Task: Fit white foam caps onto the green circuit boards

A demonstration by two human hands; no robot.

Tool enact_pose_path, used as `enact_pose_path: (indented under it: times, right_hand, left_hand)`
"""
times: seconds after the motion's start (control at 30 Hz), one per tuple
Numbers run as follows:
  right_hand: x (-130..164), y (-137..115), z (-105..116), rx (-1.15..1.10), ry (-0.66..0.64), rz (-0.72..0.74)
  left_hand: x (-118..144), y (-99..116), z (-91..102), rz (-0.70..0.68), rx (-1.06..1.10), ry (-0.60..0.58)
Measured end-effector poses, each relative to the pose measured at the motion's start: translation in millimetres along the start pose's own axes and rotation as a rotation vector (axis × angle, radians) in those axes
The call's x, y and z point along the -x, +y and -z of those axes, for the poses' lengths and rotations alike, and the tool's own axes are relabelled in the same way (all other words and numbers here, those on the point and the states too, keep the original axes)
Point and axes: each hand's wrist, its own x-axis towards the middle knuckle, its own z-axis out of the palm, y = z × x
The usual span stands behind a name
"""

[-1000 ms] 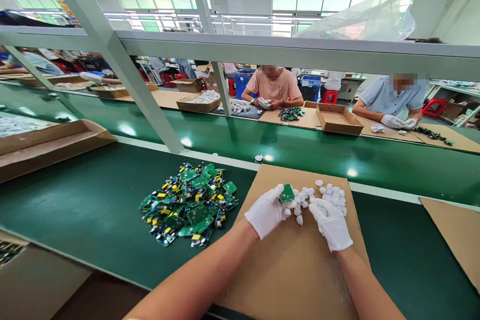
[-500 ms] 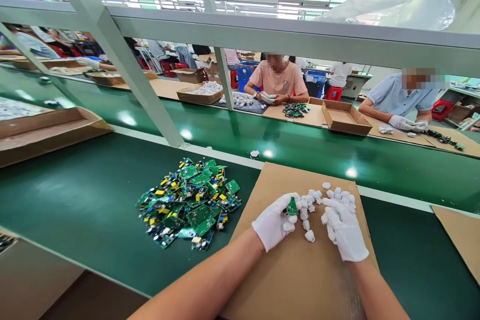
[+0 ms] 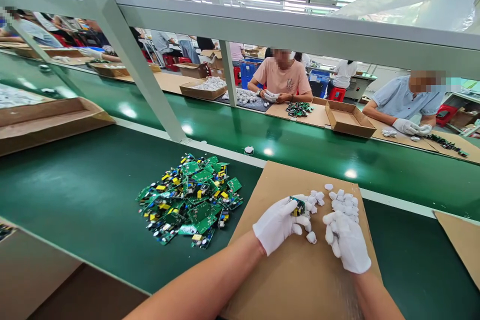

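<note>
gloved hands, one small circuit board, white caps on cardboard

left hand: white glove, fingers curled closed around a small green circuit board. the board is pinched between thumb and fingertips at the top of the hand, tilted, its component side partly showing; it is lifted just above the cardboard sheet.

right hand: white glove, fingers bent down and drawn together over the near edge of the white caps. fingertips touch the caps; whether one is actually gripped cannot be told, as the fingers hide it.

white caps: a small loose heap of little white plastic pieces on the cardboard sheet, just beyond both hands. one stray cap lies apart, between the two hands and nearer the person.

cardboard sheet: flat brown sheet lying on the green belt, under both hands and forearms.

board pile: a heap of green circuit boards with yellow and blue parts, on the belt to the left of the cardboard sheet, near the left hand but not touched.

lone white piece: on the belt beyond the far edge of the cardboard sheet, by the pale rail.

across the far belt: two seated people in white gloves, one in a pink shirt, one in a light blue shirt, with an open cardboard box between them.
</note>
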Motion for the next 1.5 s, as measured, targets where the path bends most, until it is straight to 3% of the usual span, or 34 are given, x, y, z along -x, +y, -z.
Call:
enact_pose_path:
  times: [0.13, 0.23, 0.37, 0.57, 0.63, 0.73, 0.83, 0.97, 1.13, 1.33, 1.5]
  right_hand:
    - [1, 0, 1, -0.061, 0.024, 0.003]
    - [0, 0, -1, -0.060, -0.028, 0.050]
    - [2, 1, 0, 0.056, -0.101, 0.007]
    - [-1, 10, 5, 0.137, -0.075, 0.030]
    - [0, 12, 3, 0.196, -0.059, 0.112]
    - [6, 12, -3, 0.330, 0.043, 0.399]
    - [11, 9, -10, 0.494, 0.014, 0.578]
    - [13, 6, -17, 0.653, -0.036, 0.525]
    - [11, 10, -14, 0.536, -0.027, 0.427]
    - [9, 7, 0, 0.108, 0.091, 0.288]
    - [8, -5, -5, 0.050, 0.045, 0.171]
  left_hand:
    - [-4, -4, 6.6, 0.017, -0.036, 0.052]
    - [-5, -4, 6.3, 0.029, 0.003, 0.032]
    - [-5, -3, 4.9, 0.022, 0.008, 0.004]
    - [-9, -3, 8.0, -0.017, -0.044, 0.109]
    - [-8, -2, 5.9, -0.037, -0.064, 0.093]
    - [-6, -3, 0.6, -0.052, -0.225, -0.007]
    - [-4, -6, -2.2, -0.101, -0.395, -0.035]
    - [-5, -12, 1.3, -0.176, -0.522, -0.024]
    - [-6, -15, 3.4, -0.206, -0.660, -0.013]
    - [-4, -5, -2.8, 0.019, -0.363, -0.047]
    - [-4, -2, -1.8, 0.076, -0.230, -0.100]
